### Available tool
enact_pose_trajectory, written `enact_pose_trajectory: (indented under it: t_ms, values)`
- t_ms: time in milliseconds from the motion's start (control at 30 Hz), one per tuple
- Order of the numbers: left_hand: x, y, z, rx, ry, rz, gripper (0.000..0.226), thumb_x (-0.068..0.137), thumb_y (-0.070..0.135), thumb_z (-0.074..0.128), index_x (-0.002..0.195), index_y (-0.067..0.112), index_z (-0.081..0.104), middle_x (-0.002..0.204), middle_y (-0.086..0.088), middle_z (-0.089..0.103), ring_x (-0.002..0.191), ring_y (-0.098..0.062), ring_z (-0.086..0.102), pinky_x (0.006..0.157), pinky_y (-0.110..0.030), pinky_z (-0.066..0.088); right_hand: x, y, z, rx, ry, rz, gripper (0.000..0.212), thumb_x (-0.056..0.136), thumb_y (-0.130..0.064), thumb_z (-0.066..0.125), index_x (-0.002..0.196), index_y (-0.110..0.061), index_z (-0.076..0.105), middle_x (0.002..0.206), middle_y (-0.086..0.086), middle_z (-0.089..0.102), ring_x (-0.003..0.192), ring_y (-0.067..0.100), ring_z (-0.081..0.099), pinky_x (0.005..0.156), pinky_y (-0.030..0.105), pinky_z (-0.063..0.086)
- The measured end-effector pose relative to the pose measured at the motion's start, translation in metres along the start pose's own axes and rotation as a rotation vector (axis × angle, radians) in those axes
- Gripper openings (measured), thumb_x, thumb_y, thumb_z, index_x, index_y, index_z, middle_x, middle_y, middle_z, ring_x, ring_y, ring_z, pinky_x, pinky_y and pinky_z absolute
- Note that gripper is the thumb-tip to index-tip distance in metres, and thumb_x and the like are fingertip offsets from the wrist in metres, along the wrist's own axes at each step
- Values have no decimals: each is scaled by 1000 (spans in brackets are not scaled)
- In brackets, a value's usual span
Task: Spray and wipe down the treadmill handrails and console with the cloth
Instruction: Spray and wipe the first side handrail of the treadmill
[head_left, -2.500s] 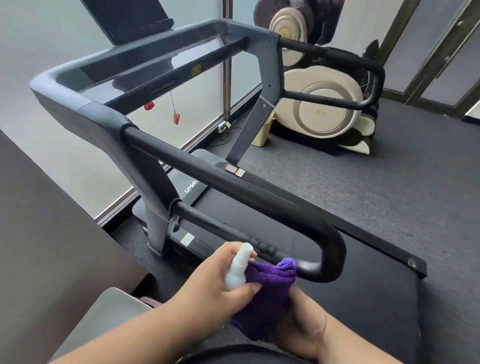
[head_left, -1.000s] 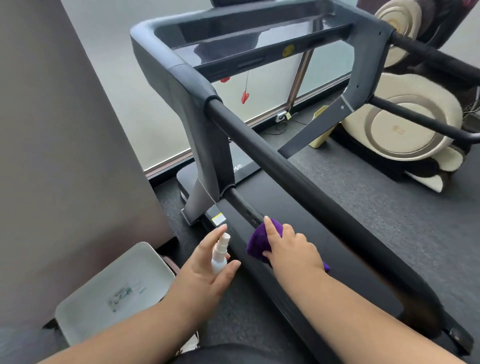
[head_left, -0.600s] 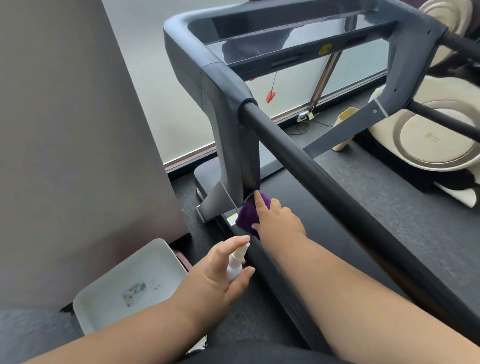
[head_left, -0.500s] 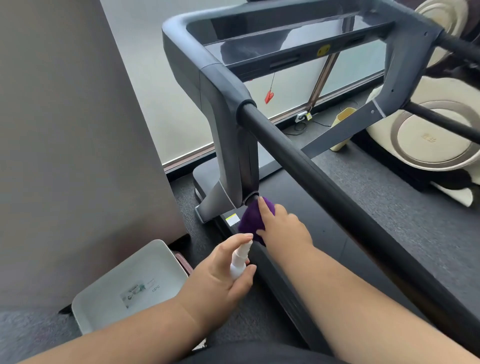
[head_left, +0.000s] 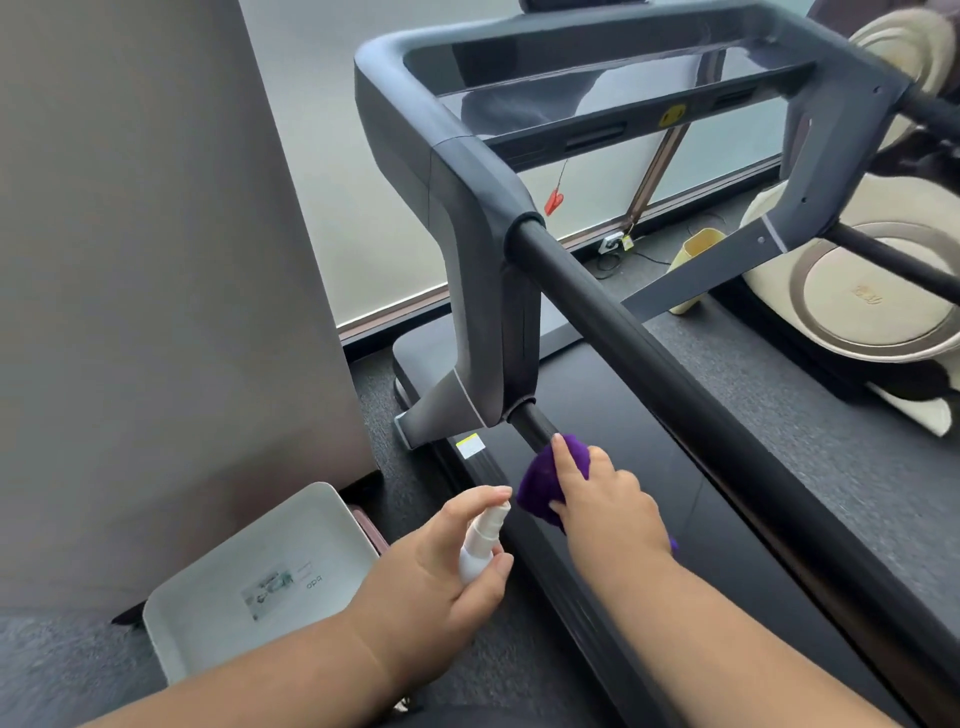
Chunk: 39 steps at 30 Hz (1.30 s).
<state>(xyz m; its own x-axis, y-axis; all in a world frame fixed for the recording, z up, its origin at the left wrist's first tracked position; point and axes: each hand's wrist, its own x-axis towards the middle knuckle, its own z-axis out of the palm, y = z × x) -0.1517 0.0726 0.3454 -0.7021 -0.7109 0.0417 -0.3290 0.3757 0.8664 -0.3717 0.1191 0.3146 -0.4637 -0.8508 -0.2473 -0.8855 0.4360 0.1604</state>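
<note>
Purple cloth (head_left: 540, 480) (bunched) apparently against lower handrail (head_left: 535, 427)

Cloth (head_left: 540, 480) — half under hand (head_left: 605, 512)
</note>
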Motion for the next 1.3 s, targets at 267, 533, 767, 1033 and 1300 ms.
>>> enact_pose_trajectory:
  t_ms: [267, 533, 767, 1033, 1300]
  values:
    - [-8, -4, -12, 3, -18, -22, 52, 86, 50, 52, 131, 63, 30, 94, 26, 61, 75, 3, 58, 68, -6, 39, 52, -33, -9, -12, 32, -72, 73, 101, -41, 45, 155, -36, -4, 156, 12, 21, 108, 29, 49, 85, 44, 48]
    - [1, 4, -5, -43, -39, -28, 52, 85, 54, 52, 131, 65, 30, 98, 25, 60, 80, -1, 59, 71, -18, 46, -16, 6, 4, -52, -21, -123, 68, 81, -15, 63, 136, -44, 35, 163, 12, 6, 114, 28, 41, 91, 41, 44]
    - [7, -3, -9, -70, -32, -53, 52, 84, 54, 53, 131, 64, 33, 97, 25, 62, 79, -1, 60, 72, -21, 48, 6, -7, -9, -58, -102, -80, 76, 83, -19, 61, 143, -49, 26, 160, 15, -1, 114, 32, 40, 92, 43, 43]
    - [7, -8, -12, -107, -32, -61, 53, 83, 52, 52, 131, 64, 32, 97, 23, 61, 74, 1, 57, 69, -14, 42, 47, -30, -23, -33, -164, -89, 74, 81, -21, 65, 141, -48, 31, 151, 11, 10, 112, 35, 39, 90, 46, 45]
    - [3, -10, -9, -55, -6, -66, 53, 82, 56, 52, 128, 70, 27, 104, 28, 56, 80, 4, 57, 70, -8, 40, 68, -35, -29, -7, -165, -117, 59, 86, -27, 61, 136, -52, 41, 139, 9, 29, 108, 34, 47, 84, 43, 50]
